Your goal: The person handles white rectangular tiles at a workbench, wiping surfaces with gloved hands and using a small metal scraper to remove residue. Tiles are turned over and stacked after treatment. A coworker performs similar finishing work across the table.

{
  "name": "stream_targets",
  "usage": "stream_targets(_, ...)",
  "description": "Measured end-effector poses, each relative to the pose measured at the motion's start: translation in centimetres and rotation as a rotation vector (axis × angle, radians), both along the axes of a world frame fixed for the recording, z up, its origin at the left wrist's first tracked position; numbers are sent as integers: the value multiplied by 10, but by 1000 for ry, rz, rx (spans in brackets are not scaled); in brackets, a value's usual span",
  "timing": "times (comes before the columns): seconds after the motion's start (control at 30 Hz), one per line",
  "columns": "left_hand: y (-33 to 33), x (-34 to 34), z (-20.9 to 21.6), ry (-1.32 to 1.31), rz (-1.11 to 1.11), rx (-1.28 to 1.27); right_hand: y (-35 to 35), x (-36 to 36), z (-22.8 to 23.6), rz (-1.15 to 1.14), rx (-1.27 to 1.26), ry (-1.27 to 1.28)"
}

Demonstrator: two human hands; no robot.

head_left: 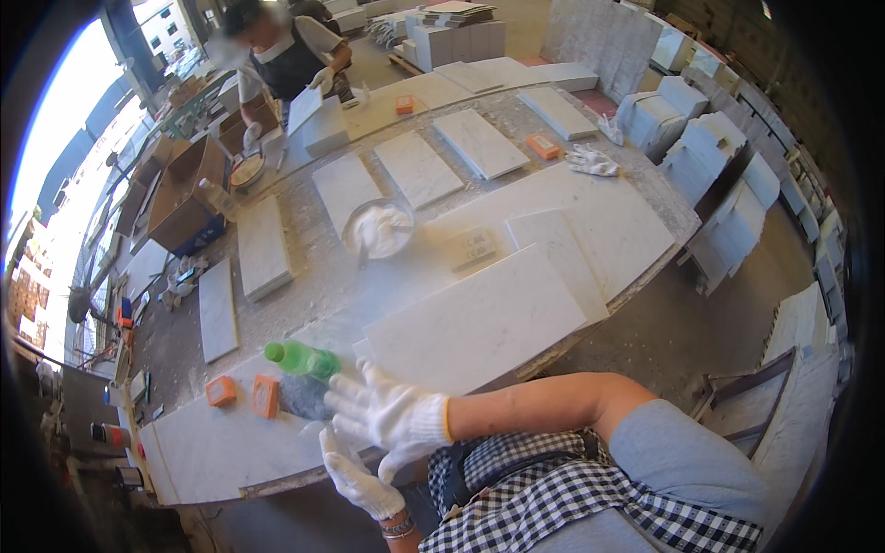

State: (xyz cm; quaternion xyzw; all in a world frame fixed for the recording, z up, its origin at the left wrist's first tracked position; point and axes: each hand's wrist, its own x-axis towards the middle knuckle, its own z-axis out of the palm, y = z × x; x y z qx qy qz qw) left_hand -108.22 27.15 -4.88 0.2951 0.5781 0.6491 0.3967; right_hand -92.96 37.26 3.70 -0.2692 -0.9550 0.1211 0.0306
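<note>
Both of my hands wear white knit gloves and are close together over the near edge of the stone-topped table. My right hand (392, 415) is open, its fingers spread toward the left, and holds nothing that I can see. Below it, my left hand (361, 484) has its fingers stretched upward. A green plastic bottle (309, 360) with a green cap is just beyond my right fingertips. Next to it is a dark grey patch or pad (302, 396), partly behind my fingers. Two small orange blocks, a left one (221, 391) and a right one (265, 396), sit left of it.
A large white marble slab (475, 318) lies beyond my right hand. Further off are a bowl of white paste (379, 229), several marble tiles (479, 143), a cardboard box (189, 198) and loose white gloves (591, 160). A co-worker (295, 60) handles a tile at the far left.
</note>
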Motion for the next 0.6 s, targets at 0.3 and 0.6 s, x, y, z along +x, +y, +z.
stream_targets(0.3, -15, -24, -16, -64, 84, 105, -16, 113, 14, -365, -134, -172)
stream_targets(0.6, 13, -2, -26, 50, -85, -6, -20, 339, 11, -1570, -32, -494)
